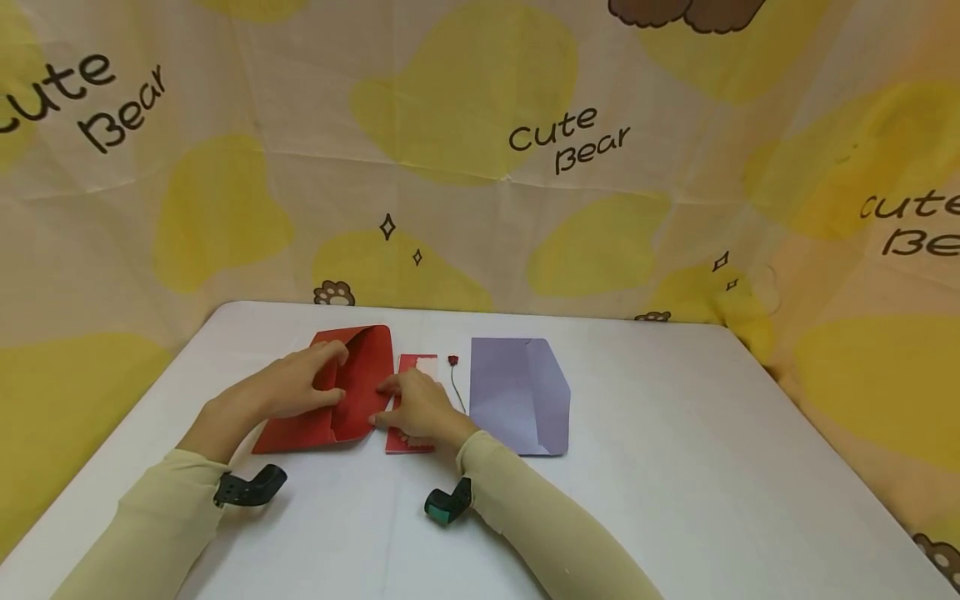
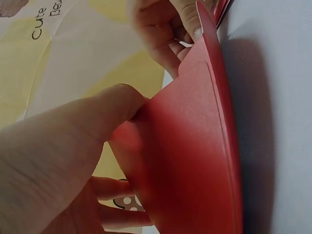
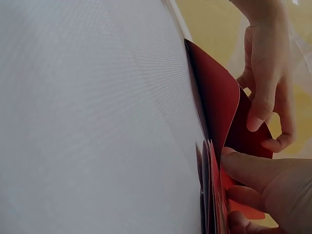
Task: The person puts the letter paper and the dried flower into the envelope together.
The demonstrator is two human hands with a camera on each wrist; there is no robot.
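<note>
A red envelope [image 1: 363, 375] lies at the left of the table, its flap turned to the right and its mouth gaping. My left hand [image 1: 300, 382] grips the mouth's edge; in the left wrist view the thumb lies on the red paper, with fingers beyond the edge. My right hand [image 1: 423, 408] holds the flap's edge between thumb and fingers, its fingertips partly hidden. Beneath the right hand lies a red card [image 1: 408, 446] with a pale torn-edged patch. Just right of it is a small red rose [image 1: 453, 361] on a thin stem.
A lavender envelope [image 1: 502, 396] lies flat to the right of the rose, flap pointing right. All of it rests on a white table [image 1: 675, 467]. A yellow and cream printed cloth [image 1: 465, 100] hangs behind the table.
</note>
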